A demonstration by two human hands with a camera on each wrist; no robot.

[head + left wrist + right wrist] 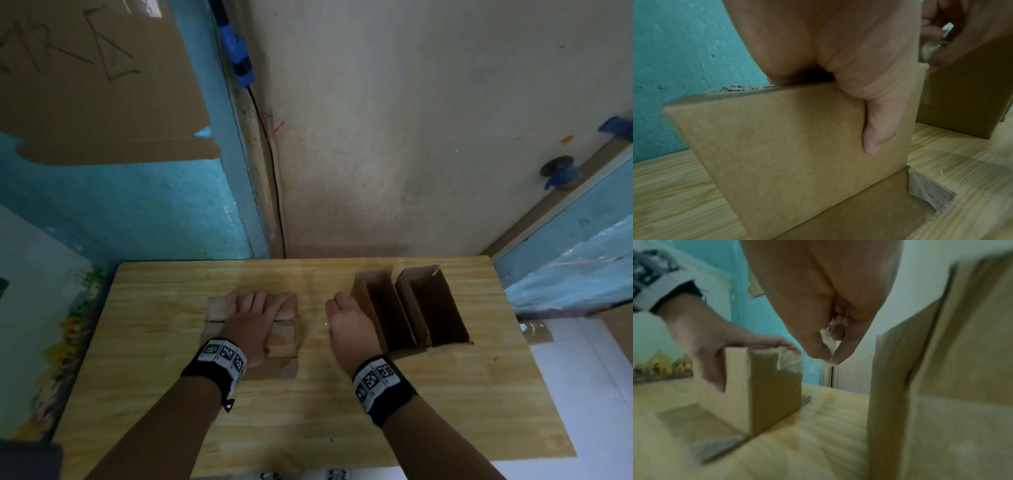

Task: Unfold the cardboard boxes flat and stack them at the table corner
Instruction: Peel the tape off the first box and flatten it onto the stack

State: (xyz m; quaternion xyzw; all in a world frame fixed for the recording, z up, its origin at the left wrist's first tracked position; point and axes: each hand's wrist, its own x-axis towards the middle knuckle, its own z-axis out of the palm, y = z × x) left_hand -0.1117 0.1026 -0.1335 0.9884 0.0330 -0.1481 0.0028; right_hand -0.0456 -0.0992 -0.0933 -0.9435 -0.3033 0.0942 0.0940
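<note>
A small brown cardboard box (284,337) stands left of centre on the wooden table (342,411), with one flap (270,371) folded out flat toward me. My left hand (260,308) holds it from above: fingers lie across the top and the thumb (875,129) presses down the near face (787,146). Just right of it, my right hand (337,303) pinches a strip of clear tape (830,337) between fingertips. Torn tape (789,360) clings to the small box's top corner. Two taller open boxes (387,308) (435,305) stand side by side right of my right hand.
The table's far edge meets a beige wall (411,137) and a turquoise wall (120,205). A black cable (277,192) hangs down at the wall corner. A large cardboard sheet (96,85) is fixed on the left wall. Bare tabletop lies in front of my hands.
</note>
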